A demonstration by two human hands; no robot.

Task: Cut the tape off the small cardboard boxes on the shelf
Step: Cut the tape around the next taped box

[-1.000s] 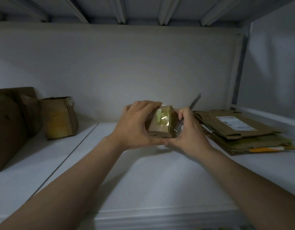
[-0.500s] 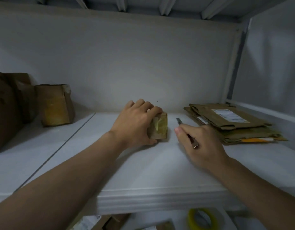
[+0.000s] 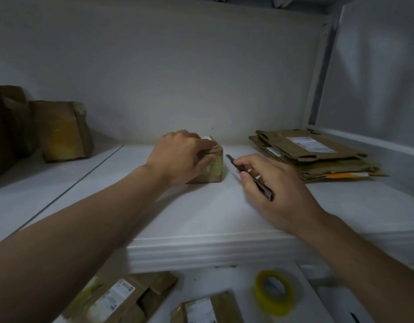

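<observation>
On the shelf (image 3: pixel 201 217), left grip (image 3: pixel 180 157) clasps the box (image 3: pixel 215 167), label (image 3: pixel 207 138) unreadable; right grip (image 3: pixel 280 197) pinches the cutter (image 3: pixel 266 193).

left hand (image 3: pixel 178 157): fingers curled over small box (image 3: pixel 215 167) | right hand (image 3: pixel 280 192): pinching cutter (image 3: pixel 265 191) | both arms outstretched

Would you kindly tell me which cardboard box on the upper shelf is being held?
The small middle box, gripped by the left hand; the larger box at far left stands untouched, and the cardboard at right lies flattened.
</observation>
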